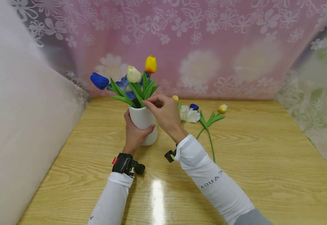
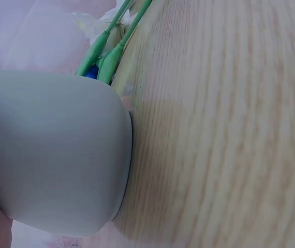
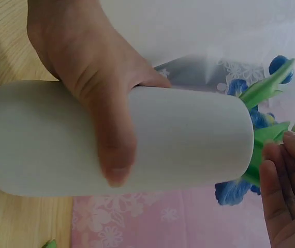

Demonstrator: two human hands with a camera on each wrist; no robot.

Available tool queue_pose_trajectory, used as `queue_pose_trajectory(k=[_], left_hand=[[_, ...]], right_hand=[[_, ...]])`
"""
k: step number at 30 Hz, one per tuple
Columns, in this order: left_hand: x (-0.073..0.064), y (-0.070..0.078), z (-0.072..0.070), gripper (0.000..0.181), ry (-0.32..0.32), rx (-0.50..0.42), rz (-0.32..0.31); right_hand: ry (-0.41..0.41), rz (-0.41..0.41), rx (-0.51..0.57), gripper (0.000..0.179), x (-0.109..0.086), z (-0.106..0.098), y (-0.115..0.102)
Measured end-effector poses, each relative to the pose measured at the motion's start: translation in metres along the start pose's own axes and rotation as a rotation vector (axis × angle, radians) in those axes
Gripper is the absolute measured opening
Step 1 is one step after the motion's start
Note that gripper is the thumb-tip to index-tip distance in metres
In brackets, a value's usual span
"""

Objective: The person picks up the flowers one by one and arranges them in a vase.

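Note:
My left hand grips a white vase that stands upright on the table. Its thumb lies across the vase wall in the right wrist view. A blue tulip, a white tulip, a yellow-red tulip and blue flowers rise from the mouth. Just above the rim, my right hand pinches a tulip's green leaf or stem between thumb and fingers. Which bloom it belongs to, I cannot tell. The stems inside the vase are hidden.
Right of the vase lie a white flower, another blue tulip and a yellow-white tulip, with green stems towards the front. A yellow bloom shows behind my right hand. A pink floral curtain hangs behind the wooden table.

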State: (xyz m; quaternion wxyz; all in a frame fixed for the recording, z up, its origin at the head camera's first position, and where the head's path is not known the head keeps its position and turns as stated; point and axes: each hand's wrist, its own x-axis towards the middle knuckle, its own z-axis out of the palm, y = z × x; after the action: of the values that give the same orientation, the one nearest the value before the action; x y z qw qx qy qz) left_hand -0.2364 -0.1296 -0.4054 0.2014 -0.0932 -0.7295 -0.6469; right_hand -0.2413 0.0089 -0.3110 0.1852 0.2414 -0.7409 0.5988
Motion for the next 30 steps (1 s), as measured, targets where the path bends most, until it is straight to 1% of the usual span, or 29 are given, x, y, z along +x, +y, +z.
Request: queue_pose_trajectory(k=[2, 10, 14, 17, 21, 23, 24, 28, 30], left_hand=[[0.0, 0.0, 0.001, 0.095, -0.002, -0.008, -0.004], [-0.001, 0.0, 0.004, 0.095, 0.003, -0.027, 0.018], [0.0, -0.001, 0.004, 0.094, 0.006, -0.023, 0.038], [0.001, -0.001, 0.004, 0.094, 0.005, -0.025, 0.048], [0.001, 0.0, 0.004, 0.094, 0.007, -0.028, 0.043], [0.001, 0.0, 0.004, 0.094, 0.009, -0.025, 0.037], [0.0, 0.0, 0.004, 0.094, 0.01, -0.022, 0.037], [0.001, 0.0, 0.004, 0.093, 0.011, -0.022, 0.044], [0.001, -0.001, 0.004, 0.092, 0.011, -0.031, 0.049]], right_hand=[[0.016, 0.003, 0.004, 0.015, -0.003, -0.003, 0.004], [0.07, -0.013, -0.017, 0.014, -0.01, -0.017, 0.015], [0.084, -0.03, -0.003, 0.013, -0.01, -0.023, 0.018], [0.092, -0.021, 0.007, 0.014, -0.01, -0.028, 0.021], [0.111, 0.019, 0.016, 0.015, -0.013, -0.036, 0.028], [0.121, 0.053, 0.016, 0.015, -0.016, -0.041, 0.024], [0.128, 0.07, 0.022, 0.016, -0.016, -0.044, 0.026], [0.175, 0.131, 0.019, 0.018, -0.021, -0.055, 0.037], [0.202, 0.144, 0.006, 0.019, -0.023, -0.062, 0.054]])
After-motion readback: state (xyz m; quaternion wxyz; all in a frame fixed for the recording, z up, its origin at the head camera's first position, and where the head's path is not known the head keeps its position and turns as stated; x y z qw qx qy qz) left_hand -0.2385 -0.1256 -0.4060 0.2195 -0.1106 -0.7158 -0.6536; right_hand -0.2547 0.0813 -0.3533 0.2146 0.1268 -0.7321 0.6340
